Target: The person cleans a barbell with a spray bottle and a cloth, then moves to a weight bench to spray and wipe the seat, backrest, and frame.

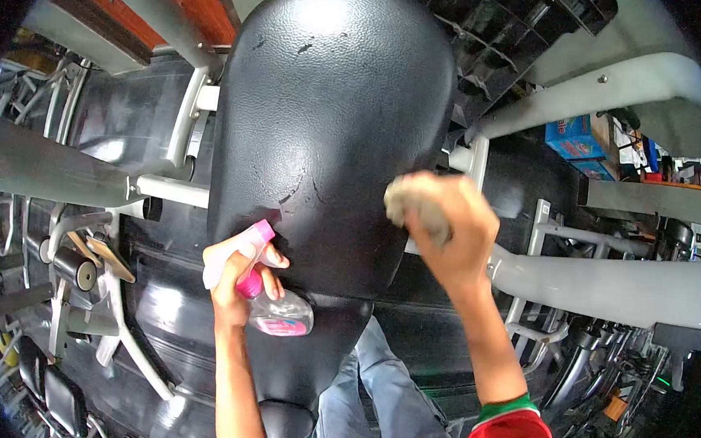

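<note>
My left hand (239, 268) is wrapped round the neck of a spray bottle (283, 316) with a pink-and-white trigger head and a clear body. The bottle is over the lower left part of a black padded backrest (333, 127), whose cover has cracks and worn patches. At the backrest's right edge, my right hand (453, 219) grips a bunched greyish cloth (417, 208); hand and cloth are slightly blurred. Below the backrest lies a black seat pad (316, 348).
Grey metal frame arms (608, 289) flank the backrest on both sides. A blue box (575, 138) stands at the upper right. A black plastic grid (506, 25) lies behind the backrest. More gym machines (75, 271) stand at the left.
</note>
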A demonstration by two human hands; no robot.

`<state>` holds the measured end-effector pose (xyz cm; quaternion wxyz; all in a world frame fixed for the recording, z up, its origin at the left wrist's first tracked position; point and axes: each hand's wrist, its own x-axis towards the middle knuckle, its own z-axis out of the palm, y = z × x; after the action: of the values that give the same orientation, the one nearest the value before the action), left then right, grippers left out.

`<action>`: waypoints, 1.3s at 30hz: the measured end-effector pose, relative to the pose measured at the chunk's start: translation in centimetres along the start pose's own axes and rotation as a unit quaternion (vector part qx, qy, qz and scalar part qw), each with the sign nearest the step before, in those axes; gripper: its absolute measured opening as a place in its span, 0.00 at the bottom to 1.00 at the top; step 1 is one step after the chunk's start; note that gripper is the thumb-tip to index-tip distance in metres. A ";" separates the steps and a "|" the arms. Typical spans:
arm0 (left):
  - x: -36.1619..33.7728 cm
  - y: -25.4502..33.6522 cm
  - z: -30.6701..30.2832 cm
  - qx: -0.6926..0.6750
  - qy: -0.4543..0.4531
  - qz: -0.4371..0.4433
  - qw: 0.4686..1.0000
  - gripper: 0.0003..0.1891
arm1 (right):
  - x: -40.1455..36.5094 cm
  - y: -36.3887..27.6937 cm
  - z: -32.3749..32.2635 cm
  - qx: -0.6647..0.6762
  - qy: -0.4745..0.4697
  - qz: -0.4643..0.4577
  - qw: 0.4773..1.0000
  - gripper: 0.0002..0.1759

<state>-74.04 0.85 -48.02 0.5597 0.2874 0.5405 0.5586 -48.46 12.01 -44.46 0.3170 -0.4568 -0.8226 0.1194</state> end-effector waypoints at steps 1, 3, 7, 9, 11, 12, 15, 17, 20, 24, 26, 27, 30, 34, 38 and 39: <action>0.0 0.0 0.0 0.005 0.005 0.002 1.000 0.27 | 1.2 0.7 0.5 0.015 0.054 -0.007 0.998 0.14; 0.0 -0.3 0.0 0.014 0.010 0.002 1.000 0.28 | 2.9 0.3 1.2 0.080 0.123 0.025 0.989 0.09; 0.2 -0.4 -0.3 0.028 0.002 0.006 1.000 0.29 | -0.5 -1.2 3.5 0.136 0.173 0.126 0.967 0.10; 0.2 -0.4 -0.4 0.027 0.000 -0.001 1.000 0.29 | -4.3 -2.4 4.0 0.153 0.144 0.201 0.957 0.10; 0.2 -0.6 -0.5 0.033 0.000 0.005 0.999 0.29 | -7.6 -3.1 4.9 0.183 0.134 0.245 0.943 0.11; 0.2 -0.5 -0.4 0.037 0.004 0.010 0.999 0.29 | -8.7 -3.6 5.0 0.196 0.134 0.268 0.934 0.11; -0.2 -0.2 1.1 0.041 0.026 0.006 0.999 0.28 | -9.2 -3.2 5.1 0.224 0.142 0.275 0.924 0.12; -0.6 -0.6 1.5 0.086 -0.050 0.011 0.995 0.28 | -6.6 -1.8 5.3 0.235 0.171 0.248 0.924 0.12; -0.9 -0.9 2.4 0.095 -0.081 0.007 0.992 0.23 | -2.2 0.8 6.2 0.285 0.232 0.243 0.898 0.14; -0.3 -1.1 2.2 0.123 -0.097 0.029 0.987 0.21 | -2.6 2.7 7.4 0.335 0.213 0.272 0.876 0.14; -0.2 -1.1 2.4 0.124 -0.097 0.032 0.987 0.20 | -5.4 1.5 7.5 0.317 0.180 0.327 0.872 0.13; -0.2 -1.1 2.2 0.123 -0.094 0.026 0.988 0.20 | -7.2 1.3 7.9 0.339 0.165 0.328 0.866 0.12; -0.5 -1.1 2.5 0.166 -0.073 0.021 0.983 0.26 | -11.8 -0.1 8.4 0.377 0.166 0.300 0.860 0.09; -1.1 -1.5 2.1 0.157 -0.063 0.001 0.986 0.26 | -11.0 0.1 7.6 0.400 0.121 0.334 0.845 0.10; -0.8 -1.5 1.3 0.157 -0.082 -0.024 0.984 0.26 | -4.7 2.6 7.0 0.389 0.148 0.292 0.861 0.12; -0.9 -1.0 1.6 0.157 -0.080 -0.028 0.984 0.27 | -3.3 2.9 7.0 0.386 0.162 0.289 0.861 0.12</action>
<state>-72.00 0.20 -48.32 0.5641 0.4002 0.5831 0.4261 -49.63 11.54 -52.60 0.5477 -0.5278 -0.4791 0.4381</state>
